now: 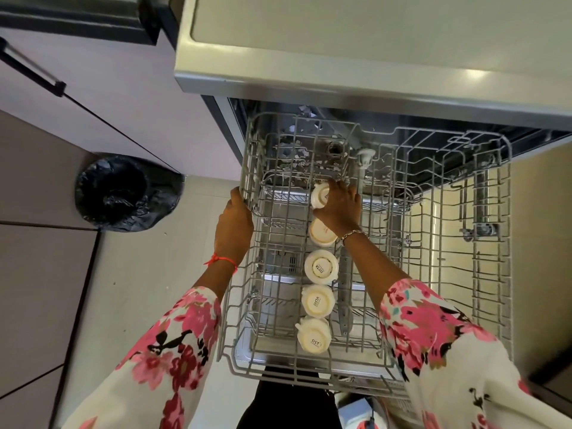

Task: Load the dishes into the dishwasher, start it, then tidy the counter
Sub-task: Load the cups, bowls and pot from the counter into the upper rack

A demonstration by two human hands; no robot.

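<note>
The grey wire upper rack (433, 305) of the dishwasher is pulled out over the open door. Several white cups stand upside down in a row along its left part, such as one near the middle (320, 267) and one at the near end (313, 335). My right hand (340, 205) grips the farthest cup (318, 196), which is tilted, at the far end of the row. My left hand (233, 226) holds the rack's left side wire.
A bin lined with a black bag (123, 193) stands on the floor at the left. The steel counter edge (340, 85) overhangs the dishwasher. A cabinet with a black handle (31, 69) is at the upper left. The rack's right half holds nothing.
</note>
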